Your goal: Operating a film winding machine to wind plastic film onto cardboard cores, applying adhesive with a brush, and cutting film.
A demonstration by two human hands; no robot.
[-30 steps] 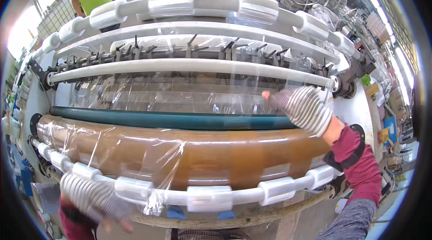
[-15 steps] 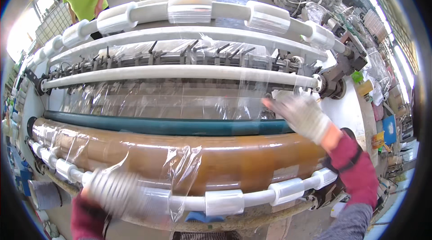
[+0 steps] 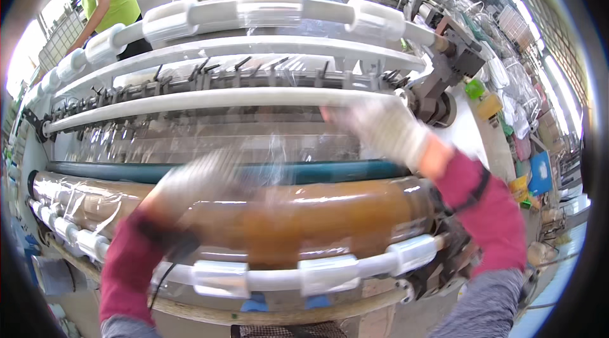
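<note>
Head view: film rolls (image 3: 220, 279) are in place on the front shaft (image 3: 273, 278); handling of the clear film (image 3: 275, 153) appears unfinished, remainder indeterminate. The clear film lies at two o'clock from the left hand (image 3: 195, 186) and between eight and nine o'clock from the right hand (image 3: 382, 129); blur prevents telling whether either hand grips it.

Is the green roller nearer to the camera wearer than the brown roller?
No, the brown roller lies on the near side, with the green roller just beyond it.

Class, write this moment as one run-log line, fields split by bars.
left hand: gloved, blurred, over brown roller | right hand: gloved, blurred, near white bar | grip: unclear | teal roller: behind brown roller
</note>
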